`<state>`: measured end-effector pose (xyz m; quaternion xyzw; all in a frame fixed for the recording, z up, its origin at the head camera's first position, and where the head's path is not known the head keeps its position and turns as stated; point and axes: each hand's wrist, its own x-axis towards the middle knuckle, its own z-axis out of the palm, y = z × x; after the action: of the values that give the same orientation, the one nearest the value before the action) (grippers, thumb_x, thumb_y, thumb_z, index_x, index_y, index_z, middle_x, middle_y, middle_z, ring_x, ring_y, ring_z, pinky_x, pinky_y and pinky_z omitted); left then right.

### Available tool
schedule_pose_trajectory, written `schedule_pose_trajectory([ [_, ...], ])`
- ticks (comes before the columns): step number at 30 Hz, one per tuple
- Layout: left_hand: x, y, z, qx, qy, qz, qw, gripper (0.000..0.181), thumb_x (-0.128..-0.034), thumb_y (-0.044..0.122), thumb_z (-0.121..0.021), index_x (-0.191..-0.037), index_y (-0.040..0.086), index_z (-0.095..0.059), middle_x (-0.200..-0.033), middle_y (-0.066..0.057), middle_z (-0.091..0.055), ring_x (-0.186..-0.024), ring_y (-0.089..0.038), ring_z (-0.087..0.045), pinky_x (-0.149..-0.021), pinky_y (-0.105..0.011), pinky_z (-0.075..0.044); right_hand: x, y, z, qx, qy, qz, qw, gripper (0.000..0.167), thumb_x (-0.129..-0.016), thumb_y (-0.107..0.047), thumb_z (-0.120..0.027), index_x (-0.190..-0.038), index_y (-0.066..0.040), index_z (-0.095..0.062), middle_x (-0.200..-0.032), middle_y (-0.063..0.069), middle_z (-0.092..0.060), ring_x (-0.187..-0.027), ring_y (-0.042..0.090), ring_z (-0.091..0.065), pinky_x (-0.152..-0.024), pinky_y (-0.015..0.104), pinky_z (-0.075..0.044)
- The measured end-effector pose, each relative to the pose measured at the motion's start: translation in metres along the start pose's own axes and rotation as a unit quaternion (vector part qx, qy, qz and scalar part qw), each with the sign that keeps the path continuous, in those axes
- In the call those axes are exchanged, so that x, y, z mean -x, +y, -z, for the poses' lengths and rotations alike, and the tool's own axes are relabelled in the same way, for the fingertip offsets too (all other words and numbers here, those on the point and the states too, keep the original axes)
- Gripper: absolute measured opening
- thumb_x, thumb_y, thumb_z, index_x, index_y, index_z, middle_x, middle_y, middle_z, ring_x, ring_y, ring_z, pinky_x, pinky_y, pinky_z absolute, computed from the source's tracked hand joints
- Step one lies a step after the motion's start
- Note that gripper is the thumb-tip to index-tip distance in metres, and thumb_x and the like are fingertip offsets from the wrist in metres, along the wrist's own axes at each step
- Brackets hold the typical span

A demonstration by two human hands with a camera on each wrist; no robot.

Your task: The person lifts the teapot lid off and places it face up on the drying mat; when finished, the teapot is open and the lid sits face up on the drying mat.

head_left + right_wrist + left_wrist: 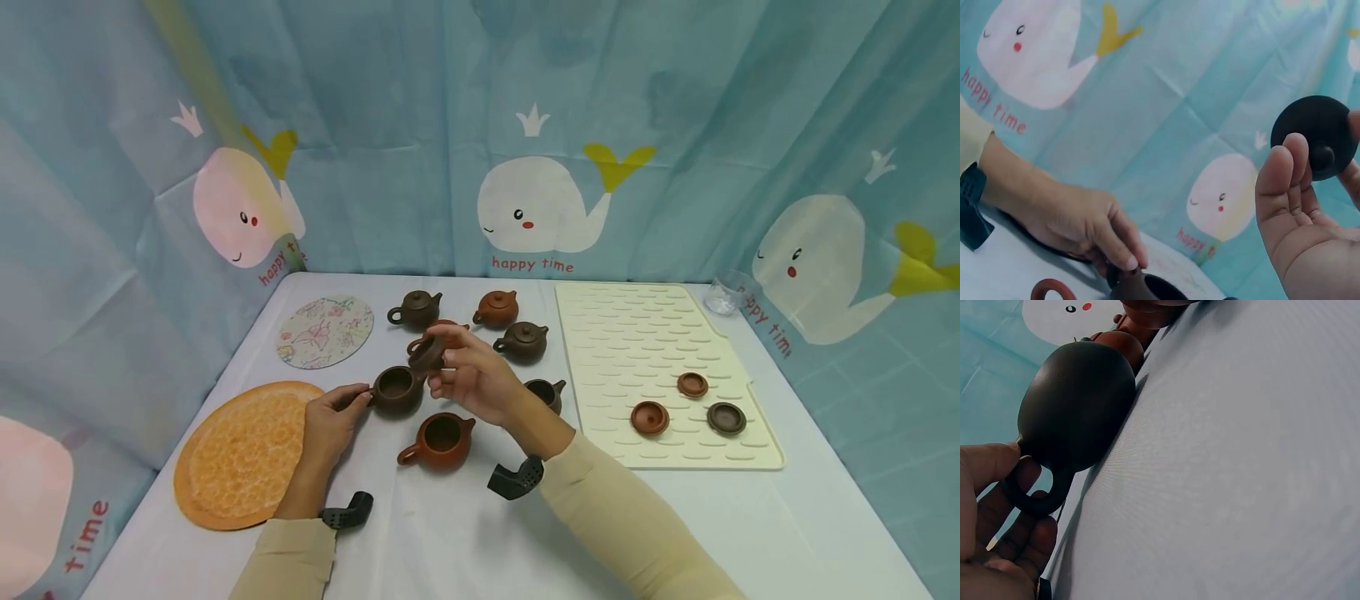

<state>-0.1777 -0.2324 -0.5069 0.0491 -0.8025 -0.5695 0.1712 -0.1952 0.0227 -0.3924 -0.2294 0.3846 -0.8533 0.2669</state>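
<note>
In the head view my left hand (pixel 327 425) pinches the handle of a dark brown teapot (pixel 397 392) that has no lid on. The left wrist view shows the thumb and fingers at that teapot's (pixel 1079 406) ring handle. Just above and right of its opening, my right hand (pixel 480 379) holds a dark lid (pixel 427 354), tilted and apart from the pot. The lid's (pixel 1310 125) round knob faces the right wrist camera. A reddish lidless teapot (pixel 444 442) stands nearer the front. My right forearm partly hides another dark lidless teapot (pixel 546 392).
Behind the hands stand lidded teapots, two dark (pixel 417 309) and one reddish (pixel 496 308), plus a partly hidden reddish one. A cream board (pixel 622 333) bears three lids. A clear cup (pixel 723 298), a floral mat (pixel 325 332) and an orange round mat (pixel 247 454) lie around.
</note>
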Motion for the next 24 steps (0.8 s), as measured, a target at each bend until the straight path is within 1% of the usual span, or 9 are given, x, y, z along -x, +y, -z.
schedule_pose_trajectory([
  [2,-0.001,0.001,0.0,0.003,-0.001,0.002,1.0,0.017,-0.0886,0.01,-0.071,-0.101,-0.002,-0.073,-0.097,-0.013,-0.07,-0.089,-0.009,-0.061,-0.076,-0.015,-0.046,0.002,-0.003,0.0,-0.007,0.006,0.002,1.0,0.036,-0.093,-0.017,-0.06,-0.127,-0.011,-0.049,-0.096,0.009,-0.056,-0.067,0.019,-0.055,-0.065,0.03,-0.048],
  [4,-0.001,0.002,0.001,0.005,0.0,0.004,1.0,0.016,-0.0883,0.009,-0.072,-0.101,-0.002,-0.073,-0.097,-0.013,-0.07,-0.089,-0.008,-0.061,-0.076,-0.015,-0.046,0.004,-0.007,0.0,0.001,0.019,0.003,0.9998,0.042,-0.089,-0.025,-0.07,-0.124,-0.013,-0.049,-0.091,0.008,-0.056,-0.066,0.019,-0.054,-0.064,0.03,-0.047],
  [6,0.0,0.003,0.0,0.005,0.001,0.007,1.0,0.016,-0.088,0.009,-0.072,-0.1,-0.001,-0.074,-0.097,-0.012,-0.07,-0.088,-0.007,-0.061,-0.075,-0.015,-0.046,0.007,-0.012,0.001,0.014,0.036,0.005,0.9992,0.042,-0.088,-0.025,-0.072,-0.121,-0.015,-0.048,-0.087,0.007,-0.056,-0.067,0.02,-0.053,-0.064,0.03,-0.046],
  [8,-0.001,0.002,0.0,0.006,0.001,0.005,1.0,0.016,-0.0879,0.009,-0.072,-0.101,-0.001,-0.074,-0.097,-0.012,-0.07,-0.087,-0.006,-0.062,-0.075,-0.015,-0.046,0.01,-0.017,0.003,0.027,0.051,0.011,0.9983,0.036,-0.089,-0.02,-0.068,-0.118,-0.014,-0.047,-0.086,0.008,-0.057,-0.068,0.021,-0.053,-0.065,0.031,-0.045],
  [11,-0.001,0.001,0.0,0.01,0.003,0.001,0.9999,0.015,-0.0875,0.008,-0.072,-0.1,0.0,-0.074,-0.096,-0.012,-0.071,-0.086,-0.006,-0.062,-0.074,-0.015,-0.047,0.014,-0.025,0.007,0.045,0.062,0.025,0.9968,0.03,-0.09,-0.01,-0.058,-0.117,-0.013,-0.045,-0.093,0.011,-0.06,-0.072,0.023,-0.057,-0.07,0.034,-0.048],
  [14,-0.002,0.0,0.0,0.009,0.006,-0.004,0.9999,0.015,-0.0874,0.008,-0.072,-0.1,0.0,-0.074,-0.095,-0.012,-0.071,-0.086,-0.006,-0.062,-0.074,-0.015,-0.047,0.018,-0.035,0.013,0.063,0.061,0.038,0.9954,0.038,-0.088,-0.006,-0.056,-0.124,-0.008,-0.043,-0.104,0.014,-0.059,-0.078,0.025,-0.061,-0.076,0.035,-0.05],
  [18,-0.001,0.0,0.0,-0.007,0.006,-0.004,1.0,0.016,-0.0879,0.009,-0.072,-0.101,0.0,-0.074,-0.096,-0.01,-0.071,-0.088,-0.006,-0.061,-0.076,-0.015,-0.045,0.027,-0.051,0.019,0.088,0.053,0.048,0.9935,0.049,-0.088,0.001,-0.055,-0.135,0.001,-0.041,-0.117,0.018,-0.054,-0.088,0.029,-0.062,-0.081,0.036,-0.049],
  [21,-0.001,0.0,0.0,-0.012,0.003,-0.001,0.9999,0.016,-0.0882,0.01,-0.072,-0.101,0.001,-0.074,-0.096,-0.01,-0.071,-0.089,-0.007,-0.061,-0.077,-0.015,-0.045,0.037,-0.067,0.023,0.108,0.058,0.056,0.9908,0.05,-0.087,0.006,-0.057,-0.135,0.003,-0.043,-0.119,0.021,-0.053,-0.094,0.031,-0.061,-0.085,0.038,-0.049],
  [24,-0.001,0.001,0.0,-0.008,0.001,-0.002,1.0,0.015,-0.0884,0.009,-0.071,-0.101,0.001,-0.074,-0.097,-0.009,-0.071,-0.09,-0.009,-0.061,-0.077,-0.016,-0.045,0.049,-0.083,0.026,0.138,0.073,0.068,0.9854,0.048,-0.084,0.01,-0.059,-0.13,0.001,-0.046,-0.113,0.019,-0.056,-0.098,0.027,-0.06,-0.087,0.036,-0.048],
])
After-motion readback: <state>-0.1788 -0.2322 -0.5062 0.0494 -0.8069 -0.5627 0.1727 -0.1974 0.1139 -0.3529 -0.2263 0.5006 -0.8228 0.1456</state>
